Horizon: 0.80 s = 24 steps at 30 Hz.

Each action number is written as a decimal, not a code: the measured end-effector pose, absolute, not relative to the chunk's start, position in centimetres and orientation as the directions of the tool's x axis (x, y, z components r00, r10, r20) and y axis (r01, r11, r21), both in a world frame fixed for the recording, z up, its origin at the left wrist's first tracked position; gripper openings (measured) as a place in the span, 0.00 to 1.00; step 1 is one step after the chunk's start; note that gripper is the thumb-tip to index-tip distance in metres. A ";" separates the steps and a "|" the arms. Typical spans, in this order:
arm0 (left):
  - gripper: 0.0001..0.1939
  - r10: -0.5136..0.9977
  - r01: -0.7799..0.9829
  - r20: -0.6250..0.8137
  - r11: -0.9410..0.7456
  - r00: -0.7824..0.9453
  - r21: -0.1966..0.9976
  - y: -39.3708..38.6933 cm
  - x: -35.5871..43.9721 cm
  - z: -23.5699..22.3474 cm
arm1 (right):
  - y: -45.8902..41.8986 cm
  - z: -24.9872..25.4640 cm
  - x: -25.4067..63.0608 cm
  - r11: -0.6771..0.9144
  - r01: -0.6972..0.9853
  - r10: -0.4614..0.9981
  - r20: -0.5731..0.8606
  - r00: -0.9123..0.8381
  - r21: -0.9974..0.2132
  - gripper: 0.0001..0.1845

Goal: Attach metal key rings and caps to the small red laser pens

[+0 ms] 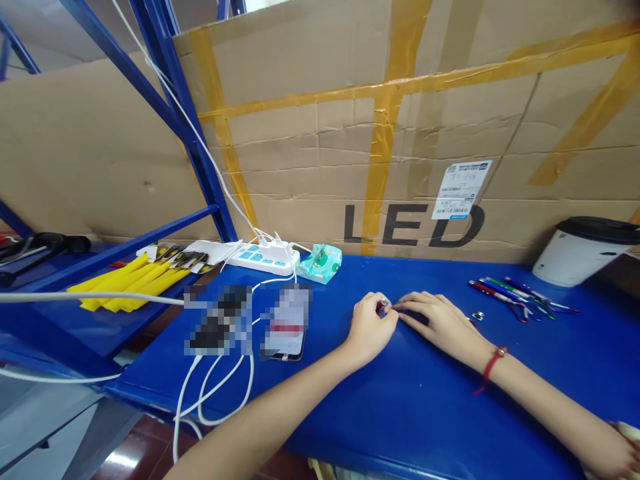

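Observation:
My left hand [371, 328] is closed, its thumb and fingers curled round a small red and silver pen part [383, 304], most of which is hidden. Against its fingertips, my right hand [436, 319] brings its own thumb and fingers together in a pinch; what lies between them is too small to make out. Just right of that hand are small silver pieces [478, 315] on the blue tabletop [425, 413]. Farther right lies a loose group of red, blue and green pens [523, 295].
A phone [290, 333] and a blurred dark item [220, 323] lie left, among white cables [250, 387]. Behind are a power strip [263, 259], a green packet [323, 263] and a large cardboard box [310, 167]. A lidded cup [580, 253] stands right; yellow-handled tools [130, 283] lie far left.

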<state>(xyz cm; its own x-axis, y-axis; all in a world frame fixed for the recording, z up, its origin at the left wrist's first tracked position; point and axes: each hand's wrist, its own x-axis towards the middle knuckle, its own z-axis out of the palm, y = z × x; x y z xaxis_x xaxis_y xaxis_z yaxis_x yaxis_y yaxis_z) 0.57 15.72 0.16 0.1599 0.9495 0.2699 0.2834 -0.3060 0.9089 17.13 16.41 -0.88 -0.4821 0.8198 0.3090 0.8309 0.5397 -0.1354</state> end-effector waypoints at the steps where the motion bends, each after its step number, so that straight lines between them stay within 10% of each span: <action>1: 0.13 0.948 0.283 0.272 -0.309 0.162 0.908 15.7 0.6 0.1 | 16.4 -0.8 17.1 0.533 0.834 0.823 0.314 -0.473 -0.141 0.18; 19: 0.07 0.981 0.354 0.135 -0.176 0.139 0.918 15.4 0.5 0.1 | 16.2 -0.3 17.3 0.473 0.842 0.867 0.309 -0.392 -0.261 0.12; 24: 0.06 0.978 0.491 0.132 -0.196 0.163 0.849 14.9 0.3 0.3 | 15.8 0.4 17.4 0.474 0.826 0.822 0.491 -0.289 -0.306 0.14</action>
